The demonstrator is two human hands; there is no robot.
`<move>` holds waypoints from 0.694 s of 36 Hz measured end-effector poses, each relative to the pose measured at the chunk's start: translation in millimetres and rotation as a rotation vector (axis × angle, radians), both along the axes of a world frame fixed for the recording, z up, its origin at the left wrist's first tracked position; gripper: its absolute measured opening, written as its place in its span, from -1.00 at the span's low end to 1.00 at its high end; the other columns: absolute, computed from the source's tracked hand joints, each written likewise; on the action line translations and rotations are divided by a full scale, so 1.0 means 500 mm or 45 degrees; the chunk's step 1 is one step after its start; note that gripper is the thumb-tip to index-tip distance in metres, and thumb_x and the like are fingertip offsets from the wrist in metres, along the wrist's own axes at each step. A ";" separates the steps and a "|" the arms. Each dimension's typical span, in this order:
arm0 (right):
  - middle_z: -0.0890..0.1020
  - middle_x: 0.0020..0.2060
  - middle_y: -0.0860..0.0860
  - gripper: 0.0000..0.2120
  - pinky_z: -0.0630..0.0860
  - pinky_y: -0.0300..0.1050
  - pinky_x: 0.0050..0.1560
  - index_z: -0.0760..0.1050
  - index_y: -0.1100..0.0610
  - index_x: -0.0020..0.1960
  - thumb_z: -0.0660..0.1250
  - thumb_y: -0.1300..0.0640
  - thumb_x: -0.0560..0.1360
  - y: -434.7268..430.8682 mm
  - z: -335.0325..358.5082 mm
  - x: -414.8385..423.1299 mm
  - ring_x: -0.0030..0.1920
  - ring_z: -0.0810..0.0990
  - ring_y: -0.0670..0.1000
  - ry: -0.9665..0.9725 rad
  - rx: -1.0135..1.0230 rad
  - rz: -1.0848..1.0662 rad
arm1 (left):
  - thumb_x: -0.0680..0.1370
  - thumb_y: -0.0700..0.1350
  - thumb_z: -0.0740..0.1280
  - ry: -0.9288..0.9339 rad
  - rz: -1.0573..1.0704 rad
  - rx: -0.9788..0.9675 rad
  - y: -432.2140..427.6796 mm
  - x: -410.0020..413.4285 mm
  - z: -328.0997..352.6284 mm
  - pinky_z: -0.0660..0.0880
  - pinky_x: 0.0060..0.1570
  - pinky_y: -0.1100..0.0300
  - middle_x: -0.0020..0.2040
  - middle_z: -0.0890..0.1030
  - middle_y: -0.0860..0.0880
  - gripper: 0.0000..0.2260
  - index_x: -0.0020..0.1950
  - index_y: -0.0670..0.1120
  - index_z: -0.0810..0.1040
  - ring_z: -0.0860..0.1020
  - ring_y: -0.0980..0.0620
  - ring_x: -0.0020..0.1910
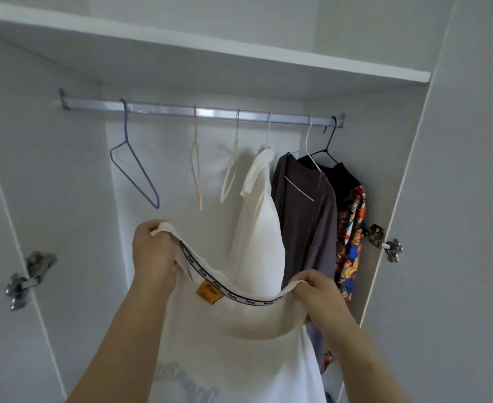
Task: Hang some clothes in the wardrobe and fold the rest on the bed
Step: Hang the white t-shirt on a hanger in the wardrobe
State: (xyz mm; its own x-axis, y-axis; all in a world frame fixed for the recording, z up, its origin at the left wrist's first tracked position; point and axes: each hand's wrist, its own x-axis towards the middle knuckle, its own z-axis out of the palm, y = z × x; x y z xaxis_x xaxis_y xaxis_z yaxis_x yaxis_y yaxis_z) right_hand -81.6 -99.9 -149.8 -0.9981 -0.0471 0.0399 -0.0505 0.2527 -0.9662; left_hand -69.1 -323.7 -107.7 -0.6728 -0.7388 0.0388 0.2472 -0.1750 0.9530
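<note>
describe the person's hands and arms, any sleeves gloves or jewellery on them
The left hand and right hand are bare, with no gloves. The left forearm and right forearm are uncovered down to the frame's bottom edge, so no sleeve shows. No watch, bracelet or ring is visible.

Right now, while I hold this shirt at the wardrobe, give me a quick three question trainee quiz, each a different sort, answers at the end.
1. True or false: the left hand and the right hand both grip the white T-shirt at its neckline.
2. How many hangers on the rail carry no garment?
3. Which bare hanger hangs farthest left? A the purple hanger, B a green one, C a red one.
Key: 1 true. 2 three: purple hanger, peach hanger, white hanger. 3 A.
</note>
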 end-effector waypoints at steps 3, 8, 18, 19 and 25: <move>0.53 -0.32 0.03 -0.80 0.48 -0.14 -0.32 0.51 0.13 -0.25 0.17 0.33 0.44 -0.054 0.009 -0.040 -0.29 0.51 0.01 -0.049 0.072 0.129 | 0.54 -0.31 0.14 0.059 0.032 -0.038 -0.038 -0.039 0.022 0.52 -0.15 0.11 0.06 0.53 -0.11 -0.77 0.04 -0.06 0.49 0.53 -0.06 -0.06; 0.49 -0.40 -0.07 -0.91 0.43 -0.21 -0.29 0.52 0.13 -0.19 0.26 0.17 0.34 -0.142 0.047 -0.100 -0.35 0.45 -0.07 -0.063 0.072 0.314 | 0.53 -0.33 0.18 0.129 -0.034 -0.038 -0.097 -0.100 0.046 0.49 -0.25 0.17 -0.10 0.52 -0.07 -0.76 -0.15 0.00 0.49 0.51 0.00 -0.21; 0.52 -0.26 -0.05 -0.87 0.37 -0.31 -0.24 0.50 0.14 -0.14 0.22 0.29 0.52 -0.331 0.139 -0.242 -0.20 0.49 -0.04 0.510 -0.020 0.156 | 0.53 -0.31 0.22 0.028 -0.072 -0.163 -0.164 -0.174 0.039 0.48 0.01 0.05 -0.07 0.53 -0.04 -0.78 -0.13 0.00 0.52 0.50 0.02 -0.15; 0.56 -0.15 0.00 -0.88 0.35 -0.29 -0.17 0.52 0.17 -0.03 0.21 0.28 0.53 -0.348 0.144 -0.257 -0.10 0.51 -0.01 0.573 0.049 0.111 | 0.53 -0.30 0.21 0.019 -0.072 -0.167 -0.168 -0.177 0.036 0.48 -0.01 0.06 -0.09 0.52 -0.03 -0.79 -0.12 0.00 0.52 0.49 0.04 -0.18; 0.41 0.29 0.11 -0.57 0.25 -0.37 -0.10 0.24 0.17 0.42 0.20 0.21 0.57 -0.416 0.158 -0.338 0.14 0.48 0.04 0.539 0.284 0.086 | 0.51 -0.36 0.15 -0.036 -0.034 -0.136 -0.193 -0.183 0.033 0.42 -0.23 0.10 -0.10 0.54 -0.14 -0.71 -0.13 -0.01 0.54 0.48 -0.10 -0.21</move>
